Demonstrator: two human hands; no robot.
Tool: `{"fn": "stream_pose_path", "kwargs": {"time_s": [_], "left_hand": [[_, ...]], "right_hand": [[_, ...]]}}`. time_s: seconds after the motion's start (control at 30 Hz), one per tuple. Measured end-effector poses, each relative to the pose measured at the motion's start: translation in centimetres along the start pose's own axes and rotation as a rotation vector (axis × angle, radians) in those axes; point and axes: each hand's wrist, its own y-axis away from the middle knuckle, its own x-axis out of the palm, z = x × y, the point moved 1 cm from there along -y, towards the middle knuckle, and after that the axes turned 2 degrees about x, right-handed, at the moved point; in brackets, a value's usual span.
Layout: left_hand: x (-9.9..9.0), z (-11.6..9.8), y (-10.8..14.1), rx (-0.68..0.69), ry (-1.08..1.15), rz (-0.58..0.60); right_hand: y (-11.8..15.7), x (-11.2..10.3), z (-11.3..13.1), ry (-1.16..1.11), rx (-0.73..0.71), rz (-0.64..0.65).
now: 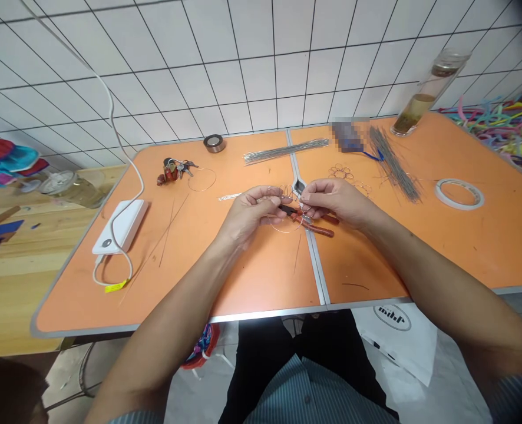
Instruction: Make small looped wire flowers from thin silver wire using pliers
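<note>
Silver wire (pixel 286 189) in thin loops sat between two bare hands at the middle of the clock, with the wall at twelve. The left hand (pixel 245 218) had its grip closed on the wire, thumb against finger. The right hand (pixel 338 197) had its grip closed on the wire too. I thought small, soft pinches were best, close to the bend, so the round loops would not get squashed. One hand had to be still while the other did the turning. The red-handled pliers (pixel 320 230) lay just under the fingers, so a loop could catch on them.

The orange counter (pixel 261 277) held lots of bits. A wire flower (pixel 341 172) lay at one o'clock and a wire bundle (pixel 287 151) at twelve. Black tape (pixel 214 143) sat at eleven, keys (pixel 184 168) at ten, a white power bank (pixel 120 227) at nine, and a white ring of tape (pixel 459 194) at three. White tiles (pixel 252 65) covered the wall. A tall glass bottle (pixel 420 106) leaned in my view at two.
</note>
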Motion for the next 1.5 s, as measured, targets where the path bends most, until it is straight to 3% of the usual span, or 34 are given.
{"fn": "stream_pose_path", "kwargs": {"time_s": [0.27,0.57,1.5], "left_hand": [[0.2,0.1,0.0,0.039,-0.253,0.005],[0.8,0.0,0.3,0.083,-0.398,0.07],[1.2,1.0,0.3,0.097,-0.362,0.067]], "right_hand": [[0.9,1.2,1.0,0.27,-0.082,0.001],[1.2,1.6,0.2,0.249,-0.066,0.066],[1.3,2.5,0.1,0.213,-0.087,0.023]]}}
